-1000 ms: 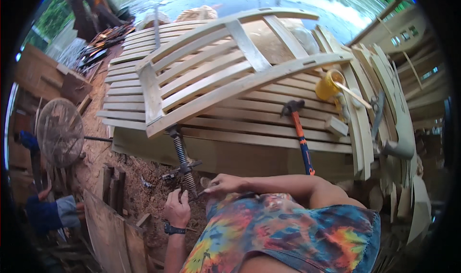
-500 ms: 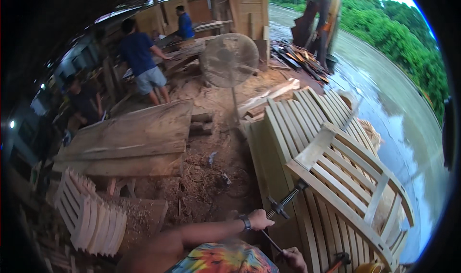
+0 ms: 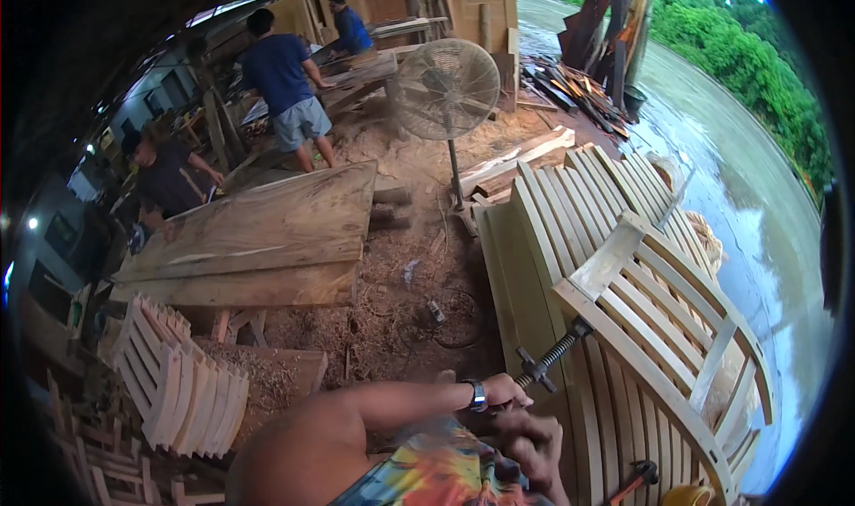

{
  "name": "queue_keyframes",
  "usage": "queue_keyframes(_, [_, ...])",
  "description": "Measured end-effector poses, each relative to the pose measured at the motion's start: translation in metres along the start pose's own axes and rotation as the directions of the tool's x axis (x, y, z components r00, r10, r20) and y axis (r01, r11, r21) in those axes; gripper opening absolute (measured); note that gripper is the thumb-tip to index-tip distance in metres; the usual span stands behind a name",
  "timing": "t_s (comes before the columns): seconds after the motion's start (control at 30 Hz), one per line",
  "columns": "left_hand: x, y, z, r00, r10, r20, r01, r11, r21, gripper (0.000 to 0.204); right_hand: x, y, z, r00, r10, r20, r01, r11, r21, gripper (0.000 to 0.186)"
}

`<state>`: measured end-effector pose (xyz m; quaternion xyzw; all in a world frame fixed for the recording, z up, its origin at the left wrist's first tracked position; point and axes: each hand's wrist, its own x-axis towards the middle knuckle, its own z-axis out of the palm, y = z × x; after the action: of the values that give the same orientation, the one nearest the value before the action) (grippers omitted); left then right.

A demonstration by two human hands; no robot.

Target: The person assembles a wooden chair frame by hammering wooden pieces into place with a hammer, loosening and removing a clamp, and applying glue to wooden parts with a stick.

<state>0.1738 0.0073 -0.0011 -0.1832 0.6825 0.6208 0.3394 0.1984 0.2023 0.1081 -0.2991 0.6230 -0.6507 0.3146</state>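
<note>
A wooden slatted frame (image 3: 663,314), like a chair back or a bench end, lies on a stack of pale slatted pieces (image 3: 543,216) at the right. Against its left corner stands the threaded screw of a metal clamp (image 3: 561,350), with a dark cross-shaped nut along it. My left hand (image 3: 506,390), with a watch at the wrist, is closed round the near end of that screw. Just below it is my right hand (image 3: 534,444), its fingers curled and smeared by motion; whether it holds anything is hidden. A hammer (image 3: 637,481) lies on the slats nearby.
A pedestal fan (image 3: 445,92) stands beyond the stack. Wide planks (image 3: 258,239) lie at the left, above a curved slatted bundle (image 3: 183,386). Wood shavings cover the ground. Several people work at the back left. Wet road (image 3: 695,132) runs along the right.
My right hand has moved up toward my left hand, which still grips the screw. The dark rod between my hands no longer shows. The view has shifted slightly.
</note>
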Motion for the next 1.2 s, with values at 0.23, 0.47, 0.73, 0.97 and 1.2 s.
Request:
queue_keyframes(0.23, [-0.001, -0.075, -0.012, 0.988, 0.051, 0.144, 0.015, 0.907, -0.42, 0.03, 0.17, 0.025, 0.088, 0.84, -0.511, 0.184, 0.459, 0.487, -0.743, 0.043])
queue_keyframes(0.47, [-0.005, -0.159, -0.039, 0.94, 0.051, -0.338, -0.259, 0.752, -0.606, 0.031, 0.107, 0.066, 0.05, 0.972, -0.168, 0.165, 0.226, 0.466, -0.856, 0.037])
queue_keyframes(0.73, [-0.028, -0.047, -0.021, 0.633, 0.464, -0.62, -0.572, 0.82, 0.029, 0.041, -0.001, 0.068, -0.024, 0.858, -0.173, -0.484, -0.185, 0.776, -0.604, 0.031])
queue_keyframes(0.97, [-0.007, 0.041, 0.001, 0.366, 0.863, -0.349, -0.49, 0.497, 0.716, 0.054, -0.07, 0.061, -0.075, 0.644, -0.048, -0.764, -0.437, 0.796, -0.419, 0.03])
queue_keyframes(1.2, [0.023, 0.09, 0.008, 0.732, 0.607, -0.309, -0.213, 0.636, 0.742, 0.074, -0.09, 0.082, -0.135, 0.614, 0.313, -0.725, 0.071, 0.893, 0.445, 0.043])
